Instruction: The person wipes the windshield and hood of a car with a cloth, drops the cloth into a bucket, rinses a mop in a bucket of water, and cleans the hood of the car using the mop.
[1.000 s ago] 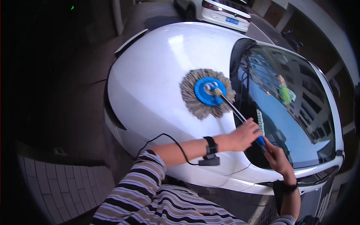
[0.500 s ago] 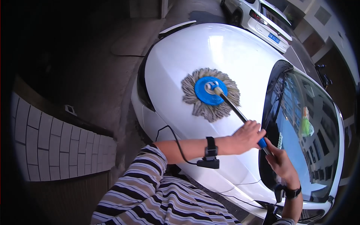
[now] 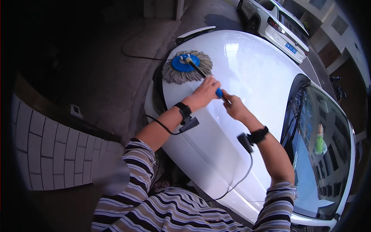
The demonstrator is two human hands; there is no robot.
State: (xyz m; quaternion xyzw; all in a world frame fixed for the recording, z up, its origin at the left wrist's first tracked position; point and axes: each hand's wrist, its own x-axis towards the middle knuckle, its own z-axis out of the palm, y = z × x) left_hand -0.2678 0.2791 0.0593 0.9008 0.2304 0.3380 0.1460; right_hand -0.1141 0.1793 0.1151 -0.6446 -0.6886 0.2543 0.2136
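A mop (image 3: pixel 186 66) with a blue round plate and grey strands lies flat on the front left part of a white car's hood (image 3: pixel 247 69). Its metal handle runs down to the right. My left hand (image 3: pixel 205 92) is wrapped round the handle nearer the mop head, just above a blue collar. Below that collar, my right hand (image 3: pixel 235 106) grips the handle's lower part. Both wrists carry black straps with small black devices and cables.
The car's windshield (image 3: pixel 320 154) is at the right, with a green and orange shape showing on it. Another white car (image 3: pixel 276 29) stands at the top right. A tiled low wall (image 3: pixel 58 150) is at the left, and a dark hose (image 3: pixel 143 58) lies on the ground.
The mop head has moved left and up across the hood towards the car's front edge. Both hands have travelled with it, still on the handle, and the view has shifted.
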